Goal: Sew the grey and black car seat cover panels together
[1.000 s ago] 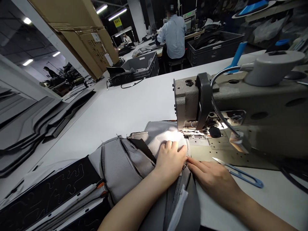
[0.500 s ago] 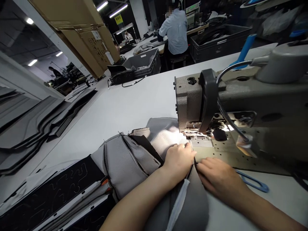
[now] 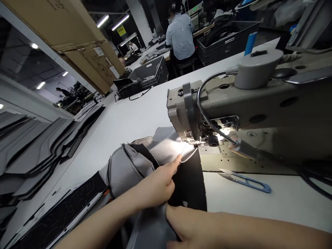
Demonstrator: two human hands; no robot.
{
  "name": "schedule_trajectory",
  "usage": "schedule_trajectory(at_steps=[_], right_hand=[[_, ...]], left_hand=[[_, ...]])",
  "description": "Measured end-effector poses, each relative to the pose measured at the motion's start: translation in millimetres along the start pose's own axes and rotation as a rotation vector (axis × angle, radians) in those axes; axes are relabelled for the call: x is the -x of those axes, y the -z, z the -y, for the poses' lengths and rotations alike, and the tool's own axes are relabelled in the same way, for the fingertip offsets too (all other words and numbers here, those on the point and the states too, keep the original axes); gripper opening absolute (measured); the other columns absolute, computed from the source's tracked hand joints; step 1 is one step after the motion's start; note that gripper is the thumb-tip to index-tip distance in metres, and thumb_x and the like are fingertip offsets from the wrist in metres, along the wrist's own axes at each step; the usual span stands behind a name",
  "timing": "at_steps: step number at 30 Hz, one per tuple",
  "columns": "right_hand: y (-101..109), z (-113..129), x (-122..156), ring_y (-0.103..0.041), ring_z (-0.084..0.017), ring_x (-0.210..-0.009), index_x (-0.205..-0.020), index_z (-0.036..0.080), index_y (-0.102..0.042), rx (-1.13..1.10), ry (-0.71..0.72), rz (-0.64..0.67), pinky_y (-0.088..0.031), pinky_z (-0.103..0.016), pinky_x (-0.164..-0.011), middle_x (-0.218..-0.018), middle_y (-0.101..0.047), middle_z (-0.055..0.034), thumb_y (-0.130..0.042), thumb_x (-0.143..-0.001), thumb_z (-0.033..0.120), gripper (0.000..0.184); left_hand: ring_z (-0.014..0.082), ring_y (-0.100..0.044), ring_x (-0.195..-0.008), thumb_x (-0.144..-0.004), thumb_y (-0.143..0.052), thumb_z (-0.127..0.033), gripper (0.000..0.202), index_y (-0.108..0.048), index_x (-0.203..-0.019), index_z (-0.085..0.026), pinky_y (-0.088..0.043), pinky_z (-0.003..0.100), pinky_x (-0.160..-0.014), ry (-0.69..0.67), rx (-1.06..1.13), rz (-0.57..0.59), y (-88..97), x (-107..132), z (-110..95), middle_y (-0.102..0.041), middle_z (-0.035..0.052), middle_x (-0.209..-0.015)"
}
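A grey seat cover [image 3: 129,166] lies on the white table [image 3: 135,117] with its edge under the sewing machine [image 3: 233,103] needle. A black panel [image 3: 190,183] is folded over beside the needle. My left hand [image 3: 158,185] rests on the cover, fingers curled, its index finger pointing along the seam toward the needle. My right hand [image 3: 186,224] sits near the bottom edge and pinches the grey and black fabric close to me.
Blue thread snips [image 3: 246,180] lie on the table right of the needle. Stacks of grey and black cut panels [image 3: 36,145] fill the left. Grey crates [image 3: 150,72], cardboard boxes [image 3: 85,45] and a seated person [image 3: 180,34] are at the back.
My right hand pulled back from the needle toward me and took hold of the fabric. A black panel now shows, flipped over by the needle. My left hand shifted left, index finger pointing.
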State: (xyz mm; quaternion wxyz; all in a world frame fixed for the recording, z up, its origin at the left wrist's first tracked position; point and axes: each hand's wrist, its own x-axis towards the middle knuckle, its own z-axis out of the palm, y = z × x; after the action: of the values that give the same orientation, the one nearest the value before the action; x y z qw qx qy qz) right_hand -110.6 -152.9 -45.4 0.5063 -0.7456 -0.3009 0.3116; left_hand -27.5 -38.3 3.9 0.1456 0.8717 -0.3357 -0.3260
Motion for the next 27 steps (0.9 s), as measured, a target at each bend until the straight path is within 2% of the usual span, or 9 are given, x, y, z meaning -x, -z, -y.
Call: schedule_trajectory(at_steps=[4,7,9,11,14,17,20,23,27], right_hand=[[-0.9,-34.2,25.9,-0.061,-0.022,-0.088,-0.106,0.015,-0.055,0.432,0.191,-0.153,-0.047,-0.033,-0.077,-0.100,-0.065,-0.0084,-0.051,-0.078,0.013,0.028],[1.6,-61.6,50.0,-0.048,-0.027,-0.117,-0.115,0.021,-0.054,0.677,0.287,-0.303,-0.034,-0.046,-0.101,-0.121,-0.057,-0.0099,-0.056,-0.082,0.024,0.033],[3.6,-72.4,56.7,-0.040,-0.028,-0.126,-0.117,0.023,-0.054,0.762,0.292,-0.345,-0.028,-0.049,-0.106,-0.130,-0.051,-0.0106,-0.064,-0.080,0.037,0.041],[3.3,-78.2,54.2,-0.047,-0.028,-0.117,-0.107,0.022,-0.058,0.857,0.331,-0.370,-0.037,-0.045,-0.101,-0.118,-0.058,-0.0101,-0.067,-0.078,0.042,0.037],[-2.8,-83.5,41.6,-0.059,-0.023,-0.089,-0.087,0.016,-0.060,1.044,0.471,-0.488,-0.048,-0.036,-0.084,-0.088,-0.063,-0.0079,-0.058,-0.086,0.022,0.006],[-12.3,-89.3,31.4,-0.060,-0.021,-0.082,-0.079,0.013,-0.060,1.125,0.546,-0.680,-0.047,-0.037,-0.084,-0.083,-0.062,-0.0093,-0.046,-0.085,0.006,0.016],[-20.6,-93.4,29.5,-0.060,-0.021,-0.080,-0.073,0.014,-0.059,1.122,0.474,-0.808,-0.043,-0.041,-0.094,-0.081,-0.062,-0.0094,-0.047,-0.080,0.004,0.017],[-25.9,-93.6,32.8,-0.058,-0.027,-0.093,-0.082,0.014,-0.062,1.080,0.376,-0.735,-0.034,-0.047,-0.103,-0.090,-0.064,-0.0123,-0.053,-0.077,0.018,0.011],[-31.8,-95.9,34.0,-0.055,-0.032,-0.102,-0.090,0.013,-0.064,1.059,0.331,-0.624,-0.027,-0.052,-0.107,-0.098,-0.064,-0.0152,-0.055,-0.074,0.034,0.028]], left_hand=[[0.0244,-0.057,-0.103,-0.067,-0.035,0.001,0.085,-0.012,-0.148,-0.013,-0.047,0.036,-0.088,0.006,-0.191,-0.086,-26.5,-6.3,4.8,-0.057,0.0151,-0.121],[0.0240,-0.061,-0.084,-0.076,-0.043,-0.012,0.077,-0.013,-0.147,-0.009,-0.050,0.035,-0.076,0.057,-0.121,-0.143,-40.1,-14.5,3.4,-0.065,0.0130,-0.100],[0.0237,-0.062,-0.079,-0.080,-0.049,-0.025,0.073,-0.021,-0.145,-0.011,-0.050,0.034,-0.074,0.086,-0.027,-0.151,-45.3,-21.9,2.4,-0.067,0.0106,-0.095],[0.0240,-0.062,-0.088,-0.079,-0.050,-0.026,0.061,-0.038,-0.138,-0.014,-0.048,0.034,-0.081,0.048,0.017,-0.143,-48.9,-29.0,2.1,-0.066,0.0104,-0.104],[0.0224,-0.060,-0.100,-0.078,-0.044,-0.017,0.048,-0.054,-0.125,-0.017,-0.045,0.031,-0.089,-0.039,0.064,-0.103,-51.6,-36.2,2.1,-0.064,0.0080,-0.113],[0.0207,-0.057,-0.104,-0.077,-0.042,-0.013,0.049,-0.056,-0.124,-0.017,-0.043,0.029,-0.092,-0.076,0.168,-0.068,-51.0,-39.8,1.8,-0.063,0.0063,-0.117],[0.0186,-0.059,-0.101,-0.076,-0.040,-0.009,0.051,-0.057,-0.123,-0.017,-0.044,0.027,-0.089,-0.114,0.258,0.001,-49.6,-43.0,1.9,-0.065,0.0040,-0.114],[0.0184,-0.059,-0.101,-0.074,-0.040,-0.008,0.054,-0.056,-0.125,-0.017,-0.045,0.027,-0.089,-0.106,0.308,0.021,-49.6,-45.9,3.7,-0.064,0.0032,-0.116],[0.0201,-0.056,-0.110,-0.074,-0.042,-0.009,0.056,-0.054,-0.128,-0.017,-0.044,0.029,-0.093,-0.073,0.314,0.024,-51.4,-47.0,7.5,-0.059,0.0048,-0.124]])
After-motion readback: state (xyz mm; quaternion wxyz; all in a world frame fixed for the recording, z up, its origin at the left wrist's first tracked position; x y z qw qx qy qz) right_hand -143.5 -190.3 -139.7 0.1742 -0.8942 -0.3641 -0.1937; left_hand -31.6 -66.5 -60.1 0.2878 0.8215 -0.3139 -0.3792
